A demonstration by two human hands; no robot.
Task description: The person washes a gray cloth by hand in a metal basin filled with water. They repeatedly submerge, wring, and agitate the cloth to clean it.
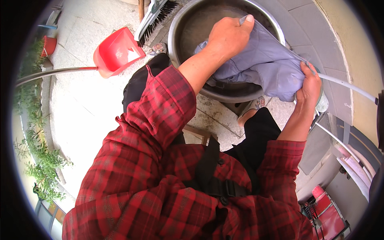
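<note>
A grey-blue cloth garment (258, 57) is stretched between my two hands over a wide round metal basin (173, 39). My left hand (229, 34) pinches its upper edge between thumb and fingers, above the basin's interior. On the basin's right side, my right hand (310, 81) grips the other end, with the thumb on top and most of the fingers hidden by cloth. The edge between the hands runs taut, while the lower folds hang into the basin and past its near right rim.
A red dustpan (118, 54) with a metal handle lies left of the basin, beside a black-bristled broom (151, 22). A white tube-like rod (348, 84) extends right of my right hand. Between my legs is part of a wooden stool (195, 132). Green plants (45, 171) line the left.
</note>
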